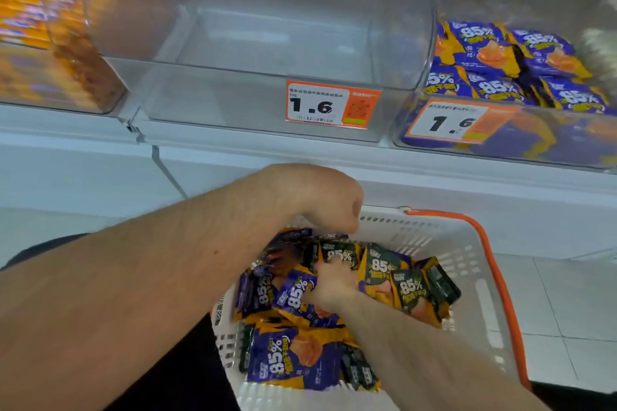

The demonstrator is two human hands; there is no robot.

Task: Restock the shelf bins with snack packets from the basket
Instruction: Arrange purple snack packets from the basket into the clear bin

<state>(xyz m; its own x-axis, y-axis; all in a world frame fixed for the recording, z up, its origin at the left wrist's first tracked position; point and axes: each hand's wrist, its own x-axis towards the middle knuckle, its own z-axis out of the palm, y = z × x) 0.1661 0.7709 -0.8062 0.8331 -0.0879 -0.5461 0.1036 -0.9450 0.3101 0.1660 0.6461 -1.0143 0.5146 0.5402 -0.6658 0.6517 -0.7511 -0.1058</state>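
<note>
While the left-hand bin holds orange packets blurred past reading, the clear middle bin beside it carries an orange price tag marked 1.6, and the right bin holds purple 85% packets. Below the shelf, the left hand hangs over the white basket, its fingers curled down around the top edges of purple snack packets. Further right, the right hand lies among the packets with its fingers closed on a dark green packet.
</note>
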